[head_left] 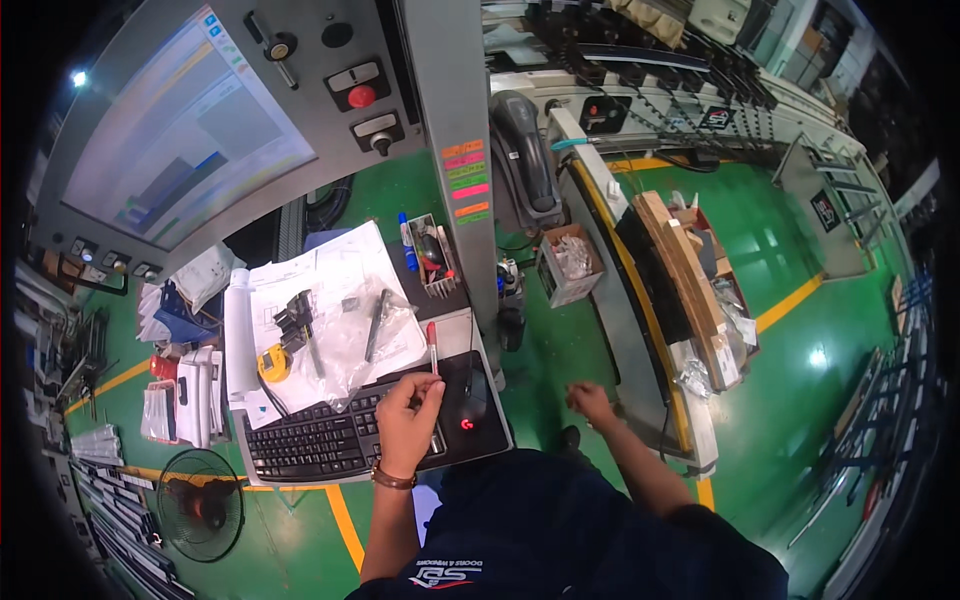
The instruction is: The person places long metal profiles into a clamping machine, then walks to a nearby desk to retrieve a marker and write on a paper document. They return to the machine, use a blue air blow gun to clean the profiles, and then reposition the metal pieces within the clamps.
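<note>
My left hand (408, 420), with a brown band at the wrist, is raised over the right end of a black keyboard (315, 442). Its thumb and fingers are pinched on a pen with a red cap (432, 340), which points away from me. To the right of this hand lies a dark mouse pad (470, 415) with a small red light on it. My right hand (590, 402) hangs over the green floor beside a machine rail, its fingers loosely curled and nothing visible in them.
Papers (300, 260), a clear plastic bag (350, 340) and a yellow tape measure (274, 363) lie beyond the keyboard. Above hangs a control panel with a screen (190, 130). At right, wooden strips (680, 270) lie along the rail; a fan (200, 505) stands at lower left.
</note>
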Demonstrator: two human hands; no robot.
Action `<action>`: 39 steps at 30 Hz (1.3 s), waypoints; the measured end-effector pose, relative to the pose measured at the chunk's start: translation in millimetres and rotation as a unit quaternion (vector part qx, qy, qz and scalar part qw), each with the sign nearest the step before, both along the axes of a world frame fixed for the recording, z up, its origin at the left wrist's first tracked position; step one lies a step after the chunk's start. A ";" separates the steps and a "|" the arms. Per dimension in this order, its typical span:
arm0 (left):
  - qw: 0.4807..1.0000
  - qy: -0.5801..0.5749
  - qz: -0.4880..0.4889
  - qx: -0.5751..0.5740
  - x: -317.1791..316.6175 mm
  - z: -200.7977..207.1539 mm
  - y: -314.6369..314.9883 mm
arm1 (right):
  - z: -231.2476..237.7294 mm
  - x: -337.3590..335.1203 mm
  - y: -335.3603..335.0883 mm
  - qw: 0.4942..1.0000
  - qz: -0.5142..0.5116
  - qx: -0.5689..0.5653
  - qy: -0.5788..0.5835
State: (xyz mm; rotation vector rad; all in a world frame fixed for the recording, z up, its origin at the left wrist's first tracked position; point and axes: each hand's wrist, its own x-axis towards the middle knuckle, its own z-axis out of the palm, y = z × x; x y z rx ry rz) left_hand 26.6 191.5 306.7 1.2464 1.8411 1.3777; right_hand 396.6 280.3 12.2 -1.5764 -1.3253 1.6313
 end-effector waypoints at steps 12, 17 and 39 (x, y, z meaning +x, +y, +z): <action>0.998 0.032 0.025 -0.041 5.6 19.3 -35.5 | 61.2 -229.0 280.2 0.952 0.135 0.260 -0.085; 0.997 0.024 0.031 -0.063 2.1 2.9 -47.1 | 43.6 -236.2 291.9 0.947 0.041 0.255 -0.191; 0.998 0.004 -0.066 0.021 75.6 52.4 0.4 | 296.8 -125.1 54.5 0.895 -0.006 0.420 0.151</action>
